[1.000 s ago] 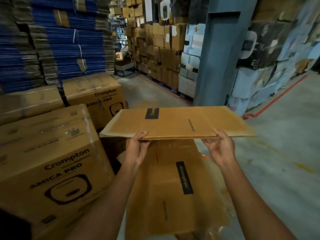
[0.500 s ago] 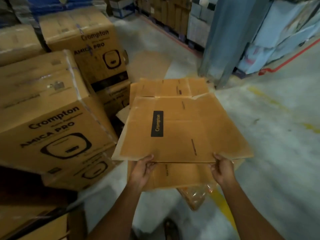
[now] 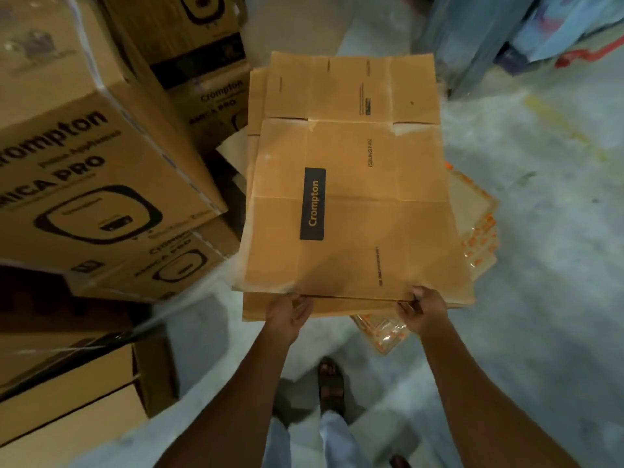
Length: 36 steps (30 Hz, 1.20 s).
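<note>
**A:** From the head camera, where does the flattened carton sit?

**B:** Mid-frame, reaching toward 12 o'clock. It is a flat brown sheet with a black Crompton label, its printed face up. It is held low over a stack of flat cartons, whose far flaps show past it at 12 o'clock. I cannot tell whether the two touch

**A:** And the hands?

**B:** Both are at the carton's near edge, at its 6 o'clock side. The left hand takes the edge toward 7 o'clock, thumb up at the edge and fingers tucked beneath it. The right hand pinches the edge toward 5 o'clock, thumb on top and fingers curled under. Each hand is closed narrowly on the cardboard

**A:** What lies around it?

**B:** At 9 o'clock stand sealed boxes printed Crompton Amica Pro, stacked and just beside the carton's left edge. At 3 o'clock orange-printed sheets in clear wrap stick out from under the stack. A blue column rises at 1 o'clock, with a yellow floor line at 2 o'clock on the grey concrete floor. At 6 o'clock, between the forearms, a sandalled foot stands on the floor
</note>
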{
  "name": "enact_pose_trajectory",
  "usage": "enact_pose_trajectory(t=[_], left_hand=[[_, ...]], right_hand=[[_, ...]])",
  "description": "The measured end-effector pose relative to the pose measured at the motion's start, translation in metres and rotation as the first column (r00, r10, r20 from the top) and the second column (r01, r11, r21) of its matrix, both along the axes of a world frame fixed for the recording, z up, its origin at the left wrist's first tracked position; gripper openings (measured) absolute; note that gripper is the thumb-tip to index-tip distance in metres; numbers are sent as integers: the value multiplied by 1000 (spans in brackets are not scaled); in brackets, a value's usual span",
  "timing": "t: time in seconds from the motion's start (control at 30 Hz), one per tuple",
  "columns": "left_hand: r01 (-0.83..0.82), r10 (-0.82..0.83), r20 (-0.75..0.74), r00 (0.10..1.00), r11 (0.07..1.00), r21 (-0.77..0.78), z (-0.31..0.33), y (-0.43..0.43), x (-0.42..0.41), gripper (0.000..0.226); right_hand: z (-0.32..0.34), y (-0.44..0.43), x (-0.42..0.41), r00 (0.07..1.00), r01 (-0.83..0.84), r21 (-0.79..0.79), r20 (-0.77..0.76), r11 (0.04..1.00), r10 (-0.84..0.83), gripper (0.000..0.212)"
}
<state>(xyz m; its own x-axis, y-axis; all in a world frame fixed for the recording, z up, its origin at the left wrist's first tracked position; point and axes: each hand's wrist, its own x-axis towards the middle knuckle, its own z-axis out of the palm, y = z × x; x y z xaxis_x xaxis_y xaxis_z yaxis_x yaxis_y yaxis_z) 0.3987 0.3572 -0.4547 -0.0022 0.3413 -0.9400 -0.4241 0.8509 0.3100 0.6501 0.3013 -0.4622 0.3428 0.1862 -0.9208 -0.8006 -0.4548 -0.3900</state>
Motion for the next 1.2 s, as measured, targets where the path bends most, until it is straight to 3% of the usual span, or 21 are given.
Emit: enact_pose_trajectory(t=[0.1,0.2,0.3,0.4,0.53,0.67,0.9,1.03,1.2], left_hand=[[99,-99,-16,995,995,4,4,-3,-7,10],[161,-158,-74,985,986,35,13,0,-11,15],[185,-166,-146,975,975,125,26,11,-16,20],[162,-121,-193,974,964,209,43,24,-29,20],[43,15,-205,979,961,275,59,29,-77,18],[-120,191,-216,958,944,307,66,4,-156,18],[-447,522,-278,807,846,290,46,-100,-334,24],[-605,656,-317,685,755,253,36,-162,-420,18],[-722,734,-325,597,668,182,-10,-215,-493,14]], right_hand=[[-5,-2,-4,995,-82,-44,45,996,84,14],[4,1,-21,985,-169,-30,-19,985,169,4],[19,12,-46,976,-214,32,-42,976,215,19],[35,34,-78,950,-312,126,16,942,312,17],[58,71,-143,846,-533,213,146,819,513,10],[75,97,-237,699,-710,271,165,650,695,10],[65,82,-435,272,-942,259,213,214,938,12],[45,49,-550,24,-972,233,198,-23,980,11],[7,18,-660,-150,-956,213,229,-200,962,13]])
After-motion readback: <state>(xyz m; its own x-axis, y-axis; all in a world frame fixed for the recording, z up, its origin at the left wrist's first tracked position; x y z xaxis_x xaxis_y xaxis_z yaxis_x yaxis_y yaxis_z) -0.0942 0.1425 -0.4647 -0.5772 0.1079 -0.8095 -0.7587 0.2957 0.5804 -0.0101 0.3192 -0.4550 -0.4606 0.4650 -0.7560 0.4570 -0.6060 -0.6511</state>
